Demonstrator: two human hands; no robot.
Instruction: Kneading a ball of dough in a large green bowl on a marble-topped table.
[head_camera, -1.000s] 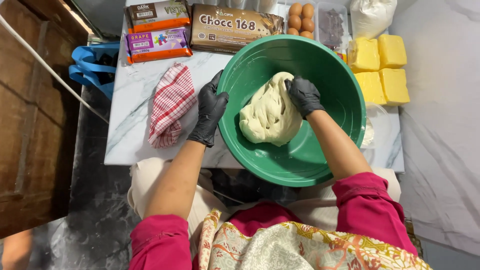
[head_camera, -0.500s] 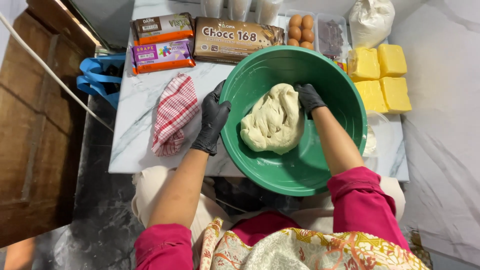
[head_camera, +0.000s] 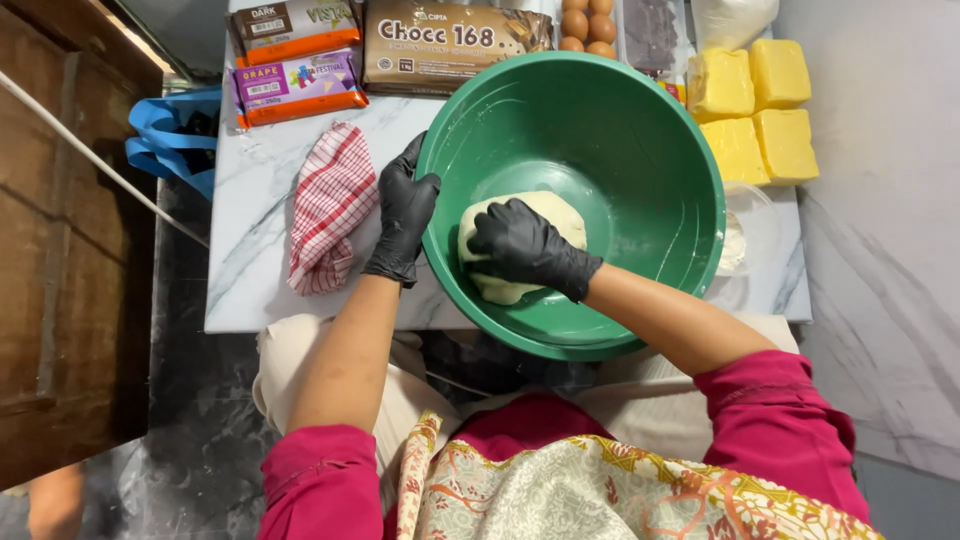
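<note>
A large green bowl (head_camera: 640, 150) stands on a small marble-topped table (head_camera: 250, 260) and holds a pale lump of dough (head_camera: 560, 215). My right hand (head_camera: 525, 248), in a black glove, presses down on top of the dough with fingers curled over it. Also gloved in black, my left hand (head_camera: 402, 215) grips the bowl's left rim from outside. Most of the dough lies hidden under my right hand.
A red-checked cloth (head_camera: 330, 205) lies left of the bowl. Chocolate packets (head_camera: 300, 60) and a brown box (head_camera: 450, 40) line the far edge, with eggs (head_camera: 585, 25), yellow butter blocks (head_camera: 755, 105) and a clear cup (head_camera: 745, 235) to the right. A blue bag (head_camera: 165, 140) hangs at the left.
My right hand has moved from the far side of the dough to on top of it, folding the lump smaller toward the bowl's left. The left hand stays on the rim.
</note>
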